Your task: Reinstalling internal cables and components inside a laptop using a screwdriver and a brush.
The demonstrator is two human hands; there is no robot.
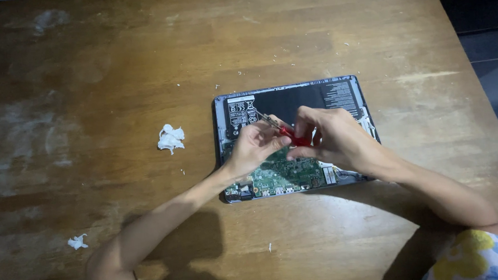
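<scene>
An opened laptop base lies on the wooden table, its black battery at the far side and green circuit board nearer me. Over the middle of it my two hands meet on a small red-handled screwdriver. My right hand grips the red handle. My left hand pinches the metal shaft, whose tip points up-left over the battery. The hands hide part of the board.
A crumpled white tissue sits left of the laptop. A smaller white scrap lies near the front left. Tiny white crumbs dot the worn wooden table. Dark tiled floor shows beyond the table's right edge.
</scene>
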